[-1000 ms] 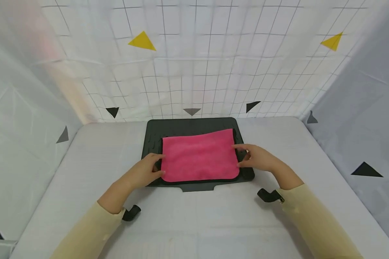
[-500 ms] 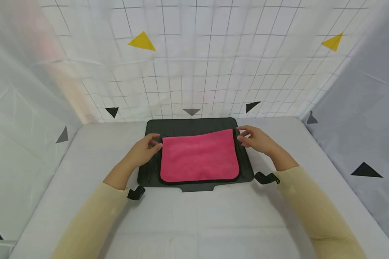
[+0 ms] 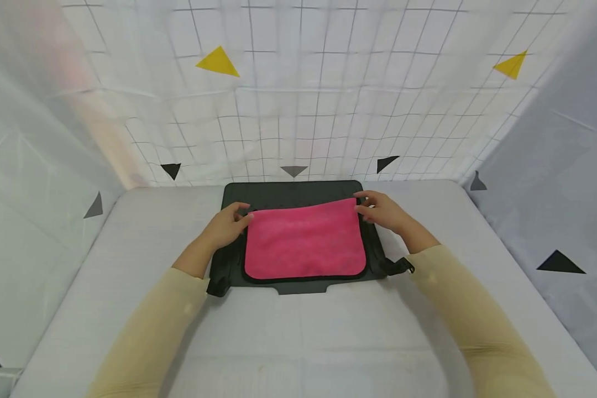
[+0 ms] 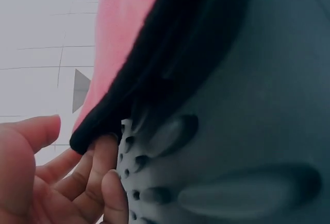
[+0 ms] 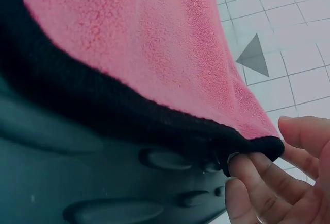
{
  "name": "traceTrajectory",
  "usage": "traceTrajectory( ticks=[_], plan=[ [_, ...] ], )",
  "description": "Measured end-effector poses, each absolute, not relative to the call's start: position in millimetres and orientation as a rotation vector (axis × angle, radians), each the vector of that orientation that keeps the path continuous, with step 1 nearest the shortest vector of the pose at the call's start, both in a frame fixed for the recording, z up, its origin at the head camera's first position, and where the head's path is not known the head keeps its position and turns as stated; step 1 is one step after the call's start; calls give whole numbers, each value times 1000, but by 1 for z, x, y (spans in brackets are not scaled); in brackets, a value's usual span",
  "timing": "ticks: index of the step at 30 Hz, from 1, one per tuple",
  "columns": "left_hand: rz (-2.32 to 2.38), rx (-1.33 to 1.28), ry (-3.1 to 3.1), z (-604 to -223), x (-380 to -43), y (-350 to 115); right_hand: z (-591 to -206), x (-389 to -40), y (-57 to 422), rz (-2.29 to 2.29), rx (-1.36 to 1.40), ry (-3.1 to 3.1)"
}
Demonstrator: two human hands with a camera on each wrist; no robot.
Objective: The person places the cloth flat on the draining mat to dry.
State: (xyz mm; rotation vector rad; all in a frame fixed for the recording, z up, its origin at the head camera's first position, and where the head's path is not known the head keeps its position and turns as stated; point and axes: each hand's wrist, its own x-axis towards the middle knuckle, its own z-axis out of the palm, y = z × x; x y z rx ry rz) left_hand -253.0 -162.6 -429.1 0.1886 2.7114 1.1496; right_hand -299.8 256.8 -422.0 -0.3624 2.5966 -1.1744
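A pink, fleecy cloth (image 3: 305, 243) with a black edge lies on a dark board (image 3: 288, 192) with raised oval bumps. My left hand (image 3: 224, 228) is at the cloth's far left corner. In the left wrist view, its fingers (image 4: 103, 154) reach under the black-edged corner, while the thumb stands apart from it. At the far right corner is my right hand (image 3: 384, 213). Its fingers (image 5: 265, 177) touch the underside of that corner in the right wrist view, and a small gap shows between thumb and cloth.
The board rests on a white-covered table (image 3: 298, 342), close to a white back sheet (image 3: 278, 110) with grid lines. Side sheets stand left and right. A dark wrist mount (image 3: 219, 287) hangs below the left sleeve, another mount (image 3: 397, 266) below the right.
Both hands have left the cloth's side edges and moved away from me to its far corners. Over the last half second they came inward and now touch the corners. The cloth lies as before.
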Motion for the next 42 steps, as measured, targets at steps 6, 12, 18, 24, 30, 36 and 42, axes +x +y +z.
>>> traceTrajectory(
  ticks=[6,12,18,24,30,36,42],
  plan=[
    [1154,197,2712,-435,-261,-157,-429,-305,251,-1184,-310,2627],
    [1140,226,2781,-434,-258,-155,-431,-304,250,-1148,-304,2713],
    [1288,282,2862,-421,-240,-161,-428,-299,261,-1370,-334,2678],
    [1269,330,2741,-417,-231,-172,-429,-294,275,-1440,-372,2474],
    [1048,325,2526,-424,-232,-175,-431,-289,275,-1114,-454,2384],
    [1075,310,2517,-426,-239,-177,-425,-290,267,-1031,-480,2414],
    [1283,220,2491,-430,-251,-173,-424,-293,267,-1091,-360,2403]
  ],
)
